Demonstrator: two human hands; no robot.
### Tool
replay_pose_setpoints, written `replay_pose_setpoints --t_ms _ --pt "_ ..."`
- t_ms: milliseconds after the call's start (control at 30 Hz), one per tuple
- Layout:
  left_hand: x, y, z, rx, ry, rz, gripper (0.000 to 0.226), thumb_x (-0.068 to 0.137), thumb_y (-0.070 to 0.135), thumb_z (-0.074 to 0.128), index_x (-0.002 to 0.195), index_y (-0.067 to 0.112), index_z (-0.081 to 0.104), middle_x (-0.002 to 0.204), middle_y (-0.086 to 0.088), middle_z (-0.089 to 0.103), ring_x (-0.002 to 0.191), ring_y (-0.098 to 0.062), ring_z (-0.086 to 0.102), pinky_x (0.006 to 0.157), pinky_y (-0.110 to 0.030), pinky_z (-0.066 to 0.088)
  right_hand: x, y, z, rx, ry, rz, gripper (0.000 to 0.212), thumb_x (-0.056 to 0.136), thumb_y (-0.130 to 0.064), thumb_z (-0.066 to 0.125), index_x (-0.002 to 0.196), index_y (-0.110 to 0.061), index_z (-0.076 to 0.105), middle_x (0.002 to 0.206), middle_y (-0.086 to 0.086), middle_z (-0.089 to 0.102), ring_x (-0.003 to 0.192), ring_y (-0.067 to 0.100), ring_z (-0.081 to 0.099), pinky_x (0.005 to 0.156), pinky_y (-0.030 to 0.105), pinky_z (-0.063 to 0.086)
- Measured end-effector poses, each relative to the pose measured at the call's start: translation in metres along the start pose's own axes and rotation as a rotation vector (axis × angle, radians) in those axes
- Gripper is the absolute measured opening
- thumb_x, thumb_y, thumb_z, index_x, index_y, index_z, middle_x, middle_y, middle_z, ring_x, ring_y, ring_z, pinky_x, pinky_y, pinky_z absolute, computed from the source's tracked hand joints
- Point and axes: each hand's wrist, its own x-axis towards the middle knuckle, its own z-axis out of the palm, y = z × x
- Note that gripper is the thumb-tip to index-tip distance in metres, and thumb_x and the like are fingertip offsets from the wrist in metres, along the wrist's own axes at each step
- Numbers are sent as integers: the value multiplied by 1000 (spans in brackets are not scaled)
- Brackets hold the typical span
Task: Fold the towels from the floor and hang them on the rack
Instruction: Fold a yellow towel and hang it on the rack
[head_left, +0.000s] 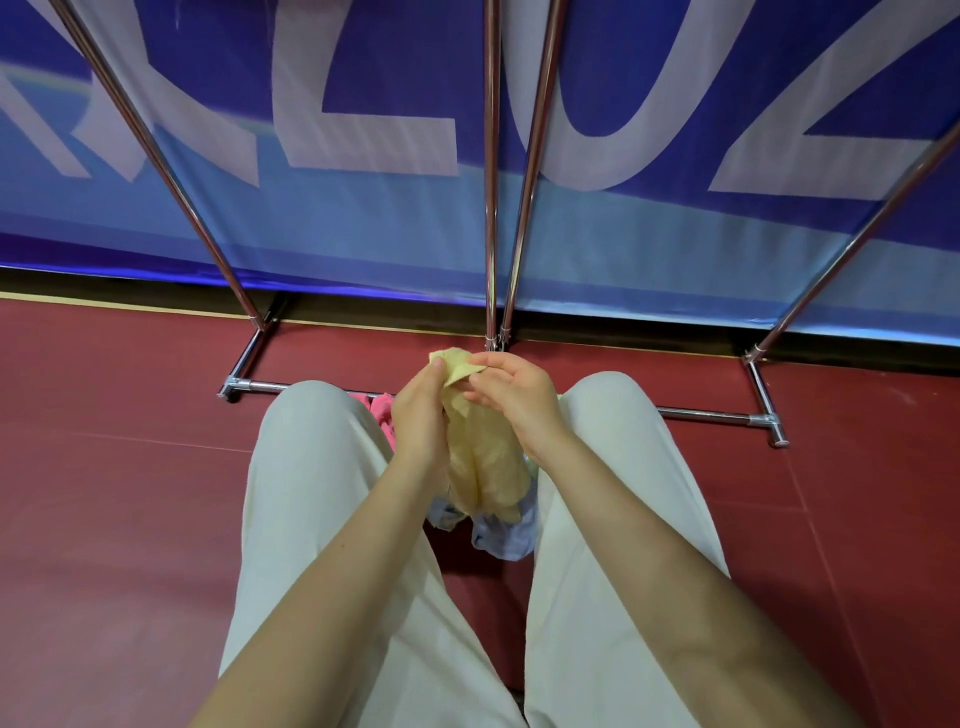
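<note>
Yellow soft cloth towel (483, 457) hangs bunched between the person's knees, held up off the dark red floor (114, 493). The left hand (421, 415) grips the towel's upper part with curled fingers, thumb near the top edge. The right hand (511, 392) pinches the towel's top corner between thumb and fingertips, the remaining fingers loosely extended. Both hands meet at the towel's upper edge, touching or just beside each other. A pink towel (382, 410) lies on the floor behind the left hand, partly hidden by the left knee. A pale blue towel (501, 535) lies beneath the yellow towel. The chrome metal tube rack (491, 208) stands just beyond the knees, in front of a blue banner with white lettering (363, 218).
</note>
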Motion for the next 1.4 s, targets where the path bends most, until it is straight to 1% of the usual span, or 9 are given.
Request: replay_pose_setpoints --t_ms 200,400,533,600,700,900,1033,1233,1400 --pt "-1 -2 0 -22 -15 -43 27 99 24 49 89 6 66 70 -4 62 60 -13 58 56 -24 47 -1 6 7 -334 99 -186 8 89 -5 63 92 -11 66 75 3 67 61 3 66 67 16 54" --pt "2 -5 -7 40 -22 -87 30 99 28 49 85 8 65 71 -5 60 61 -14 54 56 -24 44 4 18 5 -541 95 -264 7 87 -21 66 82 -23 63 74 -9 58 72 13 58 72 32 50" --pt "2 -9 -5 36 62 -103 27 97 26 53 77 15 68 73 -3 60 71 -17 56 67 -30 45 5 24 1 -723 132 -405 8 91 -23 62 85 -17 63 91 -9 52 83 8 51 73 19 42" --pt "4 -12 -6 52 102 -116 22 95 28 57 80 16 69 78 -4 63 78 -20 58 74 -33 46 5 23 -1 -695 141 -394 9 92 -21 59 84 -18 60 92 -9 52 82 4 50 71 12 38" --pt "5 -14 -4 63 108 -128 21 94 28 57 81 15 67 72 1 61 68 -14 57 63 -26 45 4 21 -2 -535 130 -252 13 95 -19 57 82 -21 55 76 -9 56 71 3 52 65 15 40" --pt "-3 -14 2 9 -59 -130 28 94 21 53 107 1 67 87 -10 60 73 -15 58 54 -19 48 4 14 -5 -286 152 -165 19 93 -14 58 75 -20 56 68 -8 56 58 -3 48 60 13 40" --pt "-5 -18 7 27 -107 -94 30 94 21 52 107 -3 65 90 -13 58 82 -21 55 60 -24 48 6 18 -6 -301 200 -158 17 93 -16 59 76 -18 55 67 -9 55 60 -1 48 64 20 41" --pt "-1 -22 7 81 -128 -88 22 94 24 52 96 8 66 84 -10 58 82 -19 55 72 -31 44 8 22 -7 -313 275 -135 16 90 -22 62 78 -14 57 64 -10 54 58 0 47 61 20 41" --pt "-1 -25 10 179 -162 -66 33 97 20 47 67 19 60 62 7 54 62 -7 50 59 -24 40 12 25 -11 -334 355 -71 19 89 -29 63 78 -14 60 63 -11 56 59 4 50 66 28 43"
